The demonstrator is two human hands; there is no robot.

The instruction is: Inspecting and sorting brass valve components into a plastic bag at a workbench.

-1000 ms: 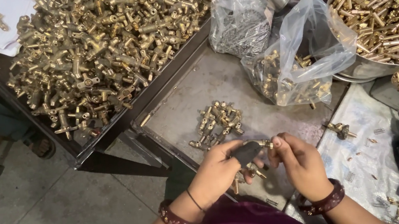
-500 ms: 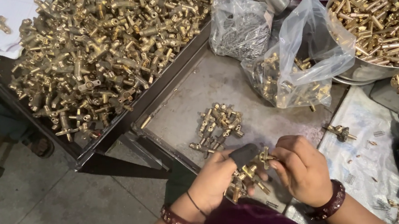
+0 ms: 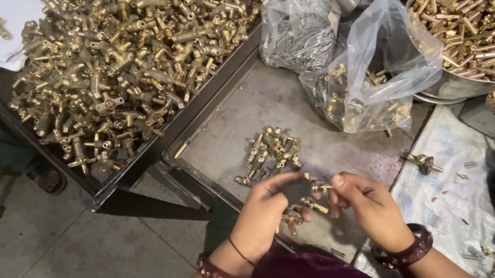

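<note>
Over grey tray point(image 3: 335, 147), both hands' grip still holding brass fitting point(image 3: 317, 188), barely shifted

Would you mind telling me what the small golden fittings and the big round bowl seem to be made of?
The small golden fittings look like brass: yellow metallic sheen, machined threads. The left hand and right hand hold one such piece. The big round bowl appears to be stainless steel: silvery, polished, reflective wall.
</note>
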